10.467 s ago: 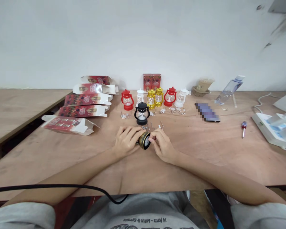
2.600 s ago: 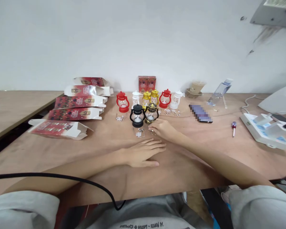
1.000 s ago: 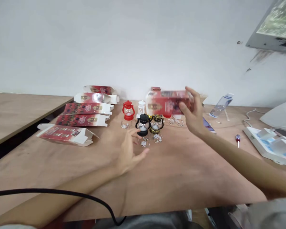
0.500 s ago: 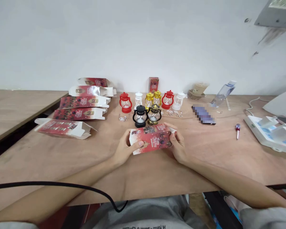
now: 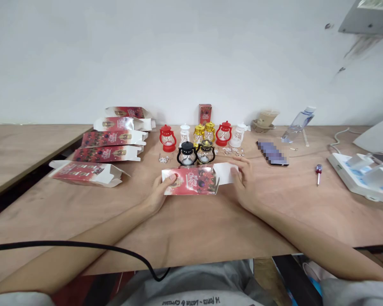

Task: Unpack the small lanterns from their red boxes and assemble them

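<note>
My left hand (image 5: pixel 157 193) is closed around the left end of a red printed carton (image 5: pixel 194 182), with the thumb on its front face. The carton lies on its side in the air above the table, and a white flap (image 5: pixel 226 173) sticks out from its right end. My right hand (image 5: pixel 245 180) is at this flap, its thumb by the flap's outer edge and its fingers stretched and apart. Just behind the carton stand a black lantern (image 5: pixel 187 154) and a bronze-coloured lantern (image 5: pixel 205 152), their bases partly hidden by it.
More lanterns in red (image 5: pixel 168 138), white (image 5: pixel 238 135) and gold (image 5: pixel 199 136) stand behind. Several opened cartons (image 5: pixel 110 154) lie at left. A phone (image 5: pixel 272 153), bottle (image 5: pixel 299 124), screwdriver (image 5: pixel 318 173) and power strip (image 5: pixel 364 178) are at right. A black cable (image 5: pixel 83 244) crosses in front.
The carton has shifted left and levelled out. Its white end flap now extends outward at the right. My right hand has come off the carton's body and moved slightly right.
</note>
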Demonstrator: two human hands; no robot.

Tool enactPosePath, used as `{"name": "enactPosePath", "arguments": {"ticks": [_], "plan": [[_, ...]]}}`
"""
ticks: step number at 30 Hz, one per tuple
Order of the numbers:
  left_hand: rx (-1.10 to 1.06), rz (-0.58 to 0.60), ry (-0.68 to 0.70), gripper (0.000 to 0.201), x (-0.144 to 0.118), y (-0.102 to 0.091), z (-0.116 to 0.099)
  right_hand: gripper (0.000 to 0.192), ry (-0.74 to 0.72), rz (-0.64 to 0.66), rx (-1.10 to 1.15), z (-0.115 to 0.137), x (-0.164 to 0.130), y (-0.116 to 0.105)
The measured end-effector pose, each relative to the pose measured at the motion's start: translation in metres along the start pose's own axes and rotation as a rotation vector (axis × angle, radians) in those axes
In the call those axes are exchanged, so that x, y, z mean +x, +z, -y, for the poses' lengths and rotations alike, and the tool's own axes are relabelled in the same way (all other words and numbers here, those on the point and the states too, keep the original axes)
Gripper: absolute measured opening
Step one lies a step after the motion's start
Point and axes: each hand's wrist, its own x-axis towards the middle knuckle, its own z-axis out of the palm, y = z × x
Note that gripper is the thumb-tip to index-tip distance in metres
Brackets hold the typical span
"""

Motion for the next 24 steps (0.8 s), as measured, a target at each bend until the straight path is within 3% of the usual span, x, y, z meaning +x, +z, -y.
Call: {"name": "enactPosePath", "arguments": {"ticks": [2, 5, 11, 13, 16, 24], "plan": [[-0.01, 0.0, -0.006, 0.059, -0.001, 0.001, -0.001, 0.024, -0.191, 0.054, -0.147, 0.005, -0.003, -0.004], [-0.02, 0.008, -0.009, 0.059, -0.002, 0.002, -0.001, 0.024, -0.284, 0.123, -0.171, 0.012, -0.009, -0.009], [0.009, -0.019, 0.032, 0.057, -0.003, 0.003, 0.001, 0.038, -0.099, 0.157, -0.065, 0.021, -0.006, -0.006], [0.028, -0.001, 0.051, 0.059, -0.002, 0.002, 0.003, 0.03, -0.052, 0.167, -0.06, 0.023, -0.004, -0.003], [0.079, 0.036, 0.066, 0.064, -0.001, -0.002, 0.006, 0.011, -0.043, 0.156, -0.025, 0.022, -0.003, 0.002], [0.126, 0.073, 0.087, 0.059, -0.002, -0.002, 0.005, 0.017, -0.038, 0.172, -0.009, 0.02, -0.004, 0.002]]}}
